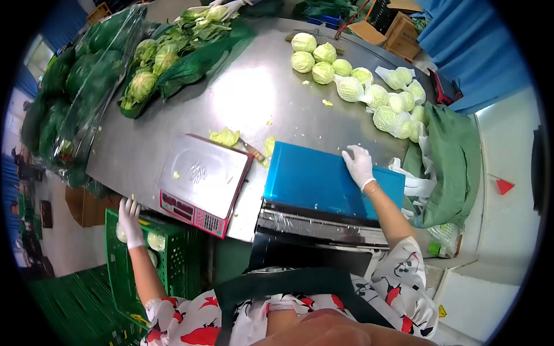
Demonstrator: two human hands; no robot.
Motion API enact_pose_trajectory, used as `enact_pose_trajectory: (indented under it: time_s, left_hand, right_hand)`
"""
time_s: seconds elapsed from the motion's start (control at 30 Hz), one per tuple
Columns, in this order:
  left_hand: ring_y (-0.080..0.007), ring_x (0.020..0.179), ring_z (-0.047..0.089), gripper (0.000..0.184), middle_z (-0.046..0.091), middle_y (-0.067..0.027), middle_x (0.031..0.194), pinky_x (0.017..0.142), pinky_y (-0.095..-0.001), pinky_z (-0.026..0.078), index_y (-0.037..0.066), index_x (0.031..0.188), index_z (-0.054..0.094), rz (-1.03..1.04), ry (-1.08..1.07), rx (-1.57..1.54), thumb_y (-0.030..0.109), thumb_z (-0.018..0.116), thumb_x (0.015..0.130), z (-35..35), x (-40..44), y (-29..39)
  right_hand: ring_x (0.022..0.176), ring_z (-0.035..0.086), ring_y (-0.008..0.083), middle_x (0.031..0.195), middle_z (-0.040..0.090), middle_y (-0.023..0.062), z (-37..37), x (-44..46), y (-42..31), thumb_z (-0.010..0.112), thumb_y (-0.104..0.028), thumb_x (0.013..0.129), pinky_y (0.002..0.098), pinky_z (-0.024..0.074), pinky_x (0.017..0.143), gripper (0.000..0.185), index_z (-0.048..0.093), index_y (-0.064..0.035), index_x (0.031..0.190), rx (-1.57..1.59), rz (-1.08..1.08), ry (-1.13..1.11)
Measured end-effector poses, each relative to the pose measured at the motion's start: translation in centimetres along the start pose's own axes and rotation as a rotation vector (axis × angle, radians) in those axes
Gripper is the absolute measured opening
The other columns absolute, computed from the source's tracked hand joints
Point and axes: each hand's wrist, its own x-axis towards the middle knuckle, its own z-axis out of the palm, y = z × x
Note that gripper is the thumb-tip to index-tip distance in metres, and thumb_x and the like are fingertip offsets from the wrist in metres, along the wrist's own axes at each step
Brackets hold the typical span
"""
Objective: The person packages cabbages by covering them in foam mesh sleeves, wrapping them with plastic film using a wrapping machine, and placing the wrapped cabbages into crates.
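My right hand (359, 167), in a white glove, lies flat with fingers stretched on the blue top (311, 173) of a wrapping machine, whose dark front has a strip of clear film. My left hand (130, 222), gloved too, is over the edge of a green crate (179, 259), fingers extended. Pale round wrapped cabbages (156, 241) sit in that crate; one lies right beside the left hand, and I cannot make out whether they touch. Between the hands stands a red scale (205, 173) with a bare metal pan. Behind it lie a knife (254, 151) and a cabbage leaf (225, 136).
Trimmed cabbages (323, 72), several in white foam nets (392, 118), stand on the steel table (248, 63) at the back right. Untrimmed cabbages (141, 86) lie on green netting at left, near full net sacks (86, 75). Another person's gloved hands (231, 7) are at the far edge.
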Motion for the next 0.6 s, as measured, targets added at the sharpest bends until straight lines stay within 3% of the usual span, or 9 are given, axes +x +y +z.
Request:
enact_pose_trajectory:
  time_s: [0.03, 0.1, 0.13, 0.23, 0.37, 0.43, 0.5, 0.6]
  left_hand:
    - [-0.0303, 0.129, 0.053, 0.051, 0.049, -0.0187, 0.143, 0.106, -0.0389, 0.045, 0.001, 0.149, 0.034, -0.009, -0.022, 0.071, 0.027, 0.042, 0.106, 5.2, 2.7, 0.0]
    - [-0.0242, 0.119, 0.061, 0.052, 0.057, -0.0141, 0.135, 0.097, -0.0335, 0.049, 0.002, 0.147, 0.040, -0.016, -0.182, 0.224, 0.025, 0.053, 0.102, 18.3, 4.6, 0.7]
    - [-0.0221, 0.115, 0.063, 0.054, 0.059, -0.0136, 0.131, 0.095, -0.0322, 0.051, 0.001, 0.147, 0.040, -0.038, -0.281, 0.250, 0.025, 0.056, 0.101, 23.5, 6.5, -0.2]
    - [-0.0228, 0.112, 0.064, 0.068, 0.056, -0.0161, 0.136, 0.094, -0.0338, 0.052, -0.001, 0.149, 0.035, -0.101, -0.507, 0.285, 0.032, 0.063, 0.096, 38.9, 10.9, -5.0]
    - [-0.0315, 0.119, 0.057, 0.100, 0.044, -0.0231, 0.143, 0.092, -0.0397, 0.052, -0.006, 0.153, 0.017, -0.304, -0.646, 0.291, 0.037, 0.076, 0.085, 56.8, 16.6, -14.0]
    - [-0.0359, 0.124, 0.052, 0.111, 0.041, -0.0252, 0.144, 0.097, -0.0459, 0.049, -0.006, 0.154, 0.014, -0.321, -0.652, 0.270, 0.045, 0.079, 0.080, 65.0, 19.4, -18.5]
    - [-0.0376, 0.133, 0.043, 0.124, 0.035, -0.0268, 0.149, 0.105, -0.0509, 0.041, -0.006, 0.155, 0.009, -0.393, -0.640, 0.268, 0.055, 0.081, 0.074, 71.9, 18.9, -18.2]
    - [-0.0372, 0.142, 0.032, 0.137, 0.029, -0.0297, 0.153, 0.115, -0.0458, 0.031, -0.010, 0.153, 0.005, -0.378, -0.692, 0.231, 0.062, 0.083, 0.066, 79.9, 20.4, -20.8]
  right_hand:
    - [0.100, 0.062, 0.0347, 0.102, 0.070, 0.0142, 1.4, 0.0, 0.3, 0.060, -0.029, 0.093, 0.0459, 0.0478, 0.086, 0.027, 0.069, -0.0053, 0.101, -0.024, -0.039, 0.043]
    - [0.091, 0.063, 0.0334, 0.094, 0.070, 0.0118, 0.7, 0.3, -1.4, 0.054, -0.026, 0.096, 0.0457, 0.0482, 0.081, 0.024, 0.069, -0.0069, 0.095, -0.246, 0.007, -0.184]
    - [0.084, 0.063, 0.0328, 0.087, 0.069, 0.0101, 1.4, 0.0, -1.0, 0.052, -0.023, 0.097, 0.0456, 0.0477, 0.077, 0.023, 0.068, -0.0078, 0.089, -0.129, -0.139, 0.026]
    - [0.084, 0.062, 0.0334, 0.084, 0.067, 0.0114, 1.4, -0.1, -1.2, 0.052, -0.023, 0.096, 0.0468, 0.0472, 0.075, 0.024, 0.067, -0.0077, 0.086, -0.007, -0.082, 0.057]
    - [0.084, 0.062, 0.0342, 0.082, 0.066, 0.0113, 0.6, 0.5, -1.6, 0.051, -0.021, 0.096, 0.0463, 0.0473, 0.074, 0.024, 0.068, -0.0075, 0.086, -0.003, -0.063, -0.041]
    - [0.083, 0.061, 0.0343, 0.081, 0.066, 0.0111, 0.5, 0.9, -1.7, 0.051, -0.020, 0.095, 0.0457, 0.0473, 0.074, 0.023, 0.067, -0.0080, 0.084, 0.008, -0.040, -0.072]
    - [0.084, 0.061, 0.0337, 0.083, 0.066, 0.0105, 0.5, 1.2, -1.7, 0.052, -0.020, 0.094, 0.0452, 0.0471, 0.074, 0.021, 0.067, -0.0083, 0.086, 0.020, -0.027, -0.135]
    - [0.086, 0.062, 0.0280, 0.087, 0.068, 0.0052, -0.3, 1.8, -2.0, 0.053, -0.018, 0.092, 0.0406, 0.0477, 0.076, 0.016, 0.067, -0.0099, 0.090, 0.011, -0.014, -0.209]
